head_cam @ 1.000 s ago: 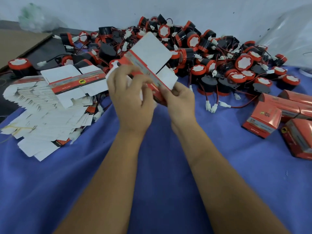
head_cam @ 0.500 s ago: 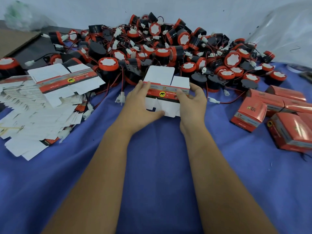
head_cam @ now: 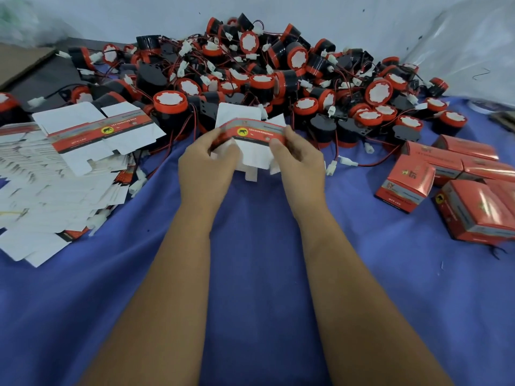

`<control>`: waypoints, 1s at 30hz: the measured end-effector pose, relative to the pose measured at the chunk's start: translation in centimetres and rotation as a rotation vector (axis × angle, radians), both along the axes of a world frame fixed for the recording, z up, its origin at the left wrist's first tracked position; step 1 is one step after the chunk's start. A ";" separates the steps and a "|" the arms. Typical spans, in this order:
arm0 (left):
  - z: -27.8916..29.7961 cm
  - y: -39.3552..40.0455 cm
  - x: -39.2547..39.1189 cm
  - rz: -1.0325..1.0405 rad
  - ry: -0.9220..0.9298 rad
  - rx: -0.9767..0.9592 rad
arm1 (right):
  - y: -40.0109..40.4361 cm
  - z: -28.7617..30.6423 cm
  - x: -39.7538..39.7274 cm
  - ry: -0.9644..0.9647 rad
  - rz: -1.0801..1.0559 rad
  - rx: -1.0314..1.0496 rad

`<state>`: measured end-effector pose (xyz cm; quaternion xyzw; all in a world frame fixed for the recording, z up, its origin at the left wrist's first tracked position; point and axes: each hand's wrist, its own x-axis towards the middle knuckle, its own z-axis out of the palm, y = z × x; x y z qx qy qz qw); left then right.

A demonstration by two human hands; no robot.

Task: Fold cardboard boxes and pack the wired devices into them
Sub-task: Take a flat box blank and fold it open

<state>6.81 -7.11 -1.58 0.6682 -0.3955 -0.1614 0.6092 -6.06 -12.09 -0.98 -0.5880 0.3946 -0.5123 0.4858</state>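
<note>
both hands hold one flat red-and-white cardboard box blank [head_cam: 252,135] just above the blue cloth [head_cam: 250,274]. the left hand [head_cam: 206,160] grips its left end, fingers curled over the red printed band and thumb tucked under the white panel. the right hand [head_cam: 299,157] pinches the right end, thumb on top of the red band, other fingers curled beneath. the blank bows upward between the two thumbs, white flaps hanging below the fingers. just beyond the fingertips lies the heap of black-and-red round wired devices [head_cam: 264,79] with white connectors. left of the left hand spreads a stack of flat white box blanks [head_cam: 55,174]. right of the right hand, well apart, sit folded red cardboard boxes [head_cam: 451,176].
</note>
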 end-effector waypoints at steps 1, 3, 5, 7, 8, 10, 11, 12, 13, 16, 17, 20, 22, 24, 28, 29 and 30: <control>0.2 0.1 -0.2 0.003 0.097 -0.042 | 0.3 0.0 0.1 0.041 0.050 -0.006; 0.7 0.1 -0.8 -0.024 0.262 -0.125 | 0.6 -0.1 0.2 0.122 0.132 -0.033; 1.2 0.3 -0.9 -0.070 0.355 -0.194 | 0.7 -0.1 0.2 0.198 0.191 -0.088; 1.4 0.3 -0.8 -0.106 0.388 -0.230 | 0.6 -0.3 0.2 0.276 0.251 -0.194; 1.6 0.4 -0.6 -0.115 0.393 -0.223 | 0.5 -0.4 0.2 0.326 0.266 -0.251; 1.7 0.5 -0.5 -0.095 0.441 -0.213 | 0.5 -0.7 0.3 0.417 0.242 -0.337; 1.7 0.5 -0.4 -0.088 0.480 -0.232 | 0.4 -0.7 0.4 0.426 0.213 -0.374; 1.7 0.6 -0.4 -0.094 0.512 -0.258 | 0.3 -0.6 0.4 0.401 0.180 -0.397; 1.7 0.7 -0.4 -0.113 0.533 -0.280 | 0.3 -0.5 0.4 0.354 0.150 -0.393; 1.6 1.0 -0.5 -0.214 0.501 -0.309 | 0.2 -0.1 -0.2 0.215 0.093 -0.289; 1.7 1.2 -0.6 -0.242 0.455 -0.301 | 0.3 0.0 -0.5 0.177 0.084 -0.252; 1.8 1.2 -1.1 -0.246 0.266 -0.238 | 0.5 0.3 -1.0 0.084 0.091 -0.162; 2.2 1.1 -1.5 -0.149 0.215 -0.218 | 0.6 0.4 -1.0 0.077 0.112 -0.147; 2.5 0.9 -1.4 -0.100 0.268 -0.245 | 0.8 0.4 -0.7 0.064 0.111 -0.173; 1.5 1.3 -2.0 -0.299 0.288 -0.187 | 1.3 0.5 -0.1 0.020 0.072 -0.214; 1.4 1.4 -2.3 -0.332 0.272 -0.204 | 1.5 0.5 0.0 -0.019 0.104 -0.187; 1.4 1.5 -2.6 -0.351 0.248 -0.231 | 1.5 0.5 0.1 -0.059 0.143 -0.153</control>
